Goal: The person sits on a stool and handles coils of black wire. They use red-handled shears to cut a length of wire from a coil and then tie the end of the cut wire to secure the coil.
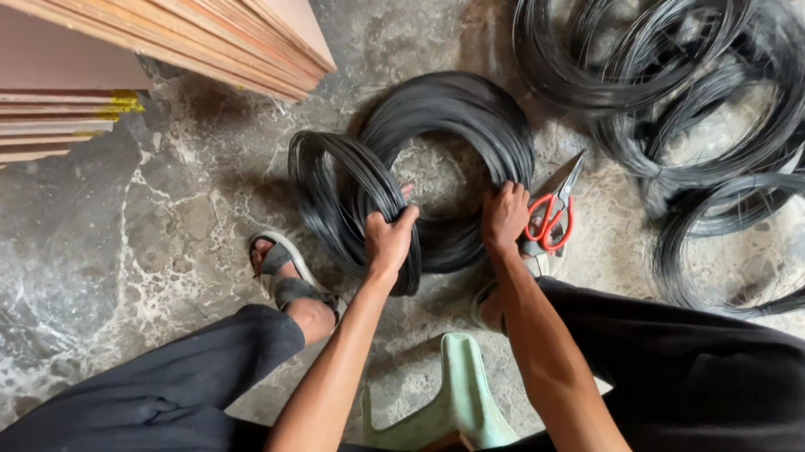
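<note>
The coil of black wire (447, 125) is lying on the stone floor (166, 228) between the person's feet, looking heavy, springy and apt to snag, best gripped across a bundled section. The left hand (389, 239) is clamping a smaller coil (339, 189); the right hand (505, 214) is closing on the big coil's rim. Red-handled scissors (553, 213) are lying just beside; yellow-tagged boards (52, 107) are sitting stacked at left.
</note>
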